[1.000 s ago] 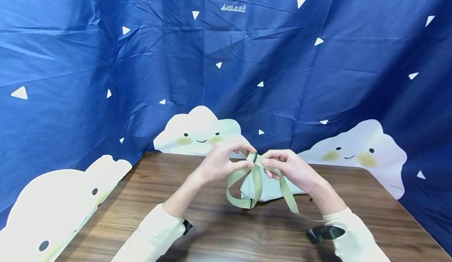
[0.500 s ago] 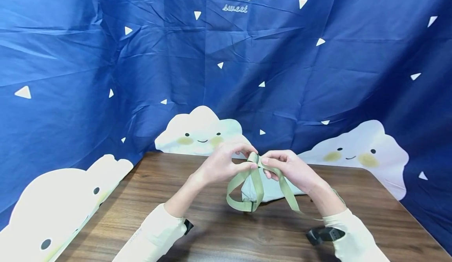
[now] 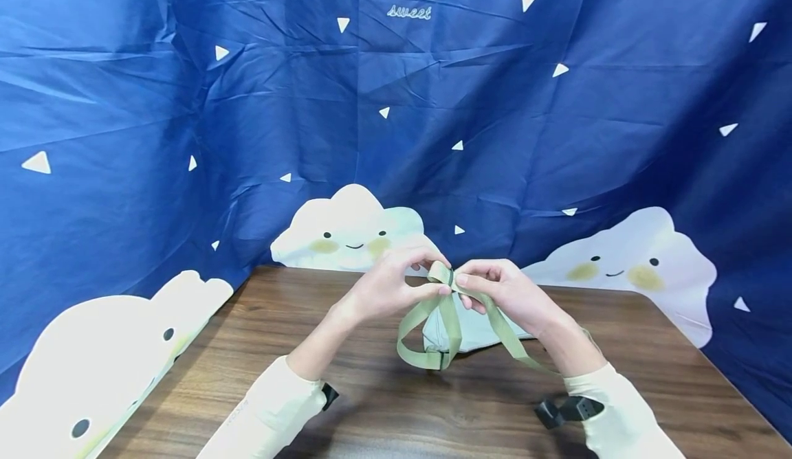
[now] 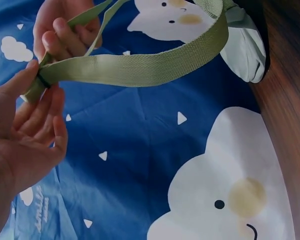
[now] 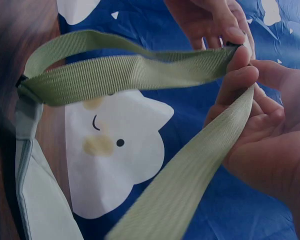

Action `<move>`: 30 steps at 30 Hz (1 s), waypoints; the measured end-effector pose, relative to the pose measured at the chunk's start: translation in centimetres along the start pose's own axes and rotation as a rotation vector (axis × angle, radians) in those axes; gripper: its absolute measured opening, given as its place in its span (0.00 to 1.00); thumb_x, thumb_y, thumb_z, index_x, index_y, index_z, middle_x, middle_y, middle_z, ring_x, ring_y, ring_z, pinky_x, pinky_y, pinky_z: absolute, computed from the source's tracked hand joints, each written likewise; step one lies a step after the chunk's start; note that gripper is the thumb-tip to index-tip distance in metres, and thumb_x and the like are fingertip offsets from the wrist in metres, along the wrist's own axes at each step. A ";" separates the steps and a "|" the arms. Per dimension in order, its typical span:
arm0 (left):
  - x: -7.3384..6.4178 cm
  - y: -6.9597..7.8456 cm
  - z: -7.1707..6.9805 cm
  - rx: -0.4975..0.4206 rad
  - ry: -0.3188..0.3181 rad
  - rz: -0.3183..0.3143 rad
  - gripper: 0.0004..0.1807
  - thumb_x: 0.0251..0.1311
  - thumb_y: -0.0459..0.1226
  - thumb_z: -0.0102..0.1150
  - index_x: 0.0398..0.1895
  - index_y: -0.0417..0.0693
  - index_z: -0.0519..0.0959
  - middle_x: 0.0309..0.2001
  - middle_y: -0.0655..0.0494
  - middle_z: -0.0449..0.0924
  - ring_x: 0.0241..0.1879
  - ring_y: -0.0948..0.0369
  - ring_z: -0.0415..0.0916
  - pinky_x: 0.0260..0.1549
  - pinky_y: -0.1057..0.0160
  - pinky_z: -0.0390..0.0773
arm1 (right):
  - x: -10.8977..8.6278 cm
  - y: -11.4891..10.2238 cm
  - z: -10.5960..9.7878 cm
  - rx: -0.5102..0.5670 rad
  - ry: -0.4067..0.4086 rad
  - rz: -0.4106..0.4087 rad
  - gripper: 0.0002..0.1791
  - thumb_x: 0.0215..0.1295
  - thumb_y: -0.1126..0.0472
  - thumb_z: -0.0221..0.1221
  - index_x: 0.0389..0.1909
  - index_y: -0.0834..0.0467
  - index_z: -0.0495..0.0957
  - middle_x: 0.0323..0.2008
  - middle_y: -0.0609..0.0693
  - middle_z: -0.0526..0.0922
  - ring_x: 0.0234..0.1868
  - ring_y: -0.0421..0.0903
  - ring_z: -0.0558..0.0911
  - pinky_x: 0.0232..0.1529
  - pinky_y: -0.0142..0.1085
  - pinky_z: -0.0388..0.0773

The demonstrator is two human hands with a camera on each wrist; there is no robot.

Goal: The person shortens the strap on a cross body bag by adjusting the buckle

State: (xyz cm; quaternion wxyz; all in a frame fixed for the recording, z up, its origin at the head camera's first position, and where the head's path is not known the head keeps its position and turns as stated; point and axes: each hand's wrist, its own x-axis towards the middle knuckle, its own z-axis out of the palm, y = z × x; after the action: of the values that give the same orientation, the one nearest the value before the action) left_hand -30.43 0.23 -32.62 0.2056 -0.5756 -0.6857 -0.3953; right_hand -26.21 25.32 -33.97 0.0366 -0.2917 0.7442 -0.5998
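A pale bag [image 3: 473, 328] lies on the table with a green webbing strap [image 3: 509, 334] rising from its near end. My left hand [image 3: 386, 284] pinches the strap between thumb and fingers at a dark slider buckle [image 4: 43, 80]. Just right of it, my right hand [image 3: 510, 294] pinches the same strap, and its free run drops toward the right forearm. A small loop [image 3: 438, 271] of webbing bulges above the left thumb at the slider. Below, a wide strap loop [image 5: 90, 75] runs down to a dark fitting [image 5: 21, 81] on the bag's end. The right hand partly covers the bag in the head view.
The wooden table [image 3: 297, 349] reaches to a blue curtain [image 3: 297, 102] with white cloud figures behind it. A dark wrist strap [image 3: 569, 409] is on the right wrist, and another dark piece [image 3: 330, 397] shows at the left cuff.
The webbing loop at the slider has grown and bulges up more. The strap's hanging run on the right has shifted toward the right forearm. Both hands stay nearly in place.
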 end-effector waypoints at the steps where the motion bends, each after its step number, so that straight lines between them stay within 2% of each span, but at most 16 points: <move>1: 0.0 0.0 -0.1 -0.011 0.006 -0.006 0.16 0.56 0.38 0.77 0.47 0.49 0.83 0.39 0.67 0.78 0.43 0.68 0.75 0.46 0.64 0.77 | -0.1 -0.1 -0.1 0.006 0.010 0.008 0.12 0.76 0.60 0.58 0.44 0.67 0.80 0.26 0.55 0.78 0.24 0.47 0.72 0.28 0.35 0.70; 6: 0.0 0.1 -0.6 -0.046 0.039 -0.022 0.16 0.56 0.37 0.77 0.46 0.50 0.82 0.39 0.66 0.79 0.43 0.67 0.76 0.45 0.64 0.78 | -0.3 -0.4 -0.4 0.041 0.047 0.027 0.11 0.73 0.62 0.61 0.46 0.67 0.81 0.28 0.54 0.80 0.25 0.46 0.72 0.28 0.32 0.70; 14: 0.2 -0.2 -0.1 -0.012 0.027 0.043 0.14 0.56 0.38 0.78 0.43 0.52 0.82 0.39 0.66 0.78 0.40 0.67 0.75 0.40 0.65 0.77 | 0.5 -0.4 0.6 0.062 0.037 -0.027 0.10 0.72 0.63 0.62 0.45 0.68 0.80 0.29 0.55 0.81 0.24 0.46 0.71 0.30 0.32 0.70; 21: 0.0 0.5 -0.3 -0.072 0.047 -0.019 0.12 0.58 0.38 0.76 0.40 0.54 0.80 0.38 0.68 0.79 0.41 0.65 0.78 0.42 0.61 0.78 | -0.2 -0.2 -0.4 0.097 0.041 -0.013 0.10 0.72 0.65 0.60 0.45 0.70 0.80 0.28 0.56 0.81 0.24 0.45 0.72 0.28 0.31 0.71; 23: 0.1 0.5 -0.3 -0.081 0.055 -0.017 0.13 0.57 0.38 0.76 0.39 0.54 0.80 0.37 0.67 0.79 0.40 0.64 0.79 0.41 0.61 0.78 | -0.2 -0.1 -0.4 0.119 0.036 -0.025 0.10 0.72 0.66 0.60 0.45 0.71 0.80 0.28 0.56 0.81 0.25 0.45 0.73 0.28 0.31 0.71; 27: 0.1 0.3 0.1 -0.038 0.062 0.009 0.14 0.55 0.39 0.78 0.36 0.53 0.79 0.36 0.66 0.77 0.39 0.65 0.77 0.40 0.63 0.78 | 0.0 -0.2 0.2 0.153 0.026 -0.057 0.08 0.72 0.68 0.59 0.45 0.70 0.80 0.28 0.55 0.82 0.26 0.45 0.73 0.28 0.30 0.71; 30: 0.2 0.4 0.2 0.009 0.058 0.031 0.14 0.55 0.40 0.78 0.33 0.53 0.78 0.35 0.65 0.75 0.38 0.66 0.74 0.39 0.66 0.77 | 0.1 -0.3 0.5 0.139 0.024 -0.052 0.09 0.73 0.66 0.60 0.46 0.69 0.80 0.29 0.55 0.82 0.26 0.45 0.73 0.30 0.31 0.72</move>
State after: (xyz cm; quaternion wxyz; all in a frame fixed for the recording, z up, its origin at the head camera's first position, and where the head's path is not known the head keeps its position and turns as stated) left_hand -30.08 0.56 -32.50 0.2337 -0.5735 -0.6722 -0.4056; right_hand -25.99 24.80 -33.84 0.0324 -0.3004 0.6935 -0.6540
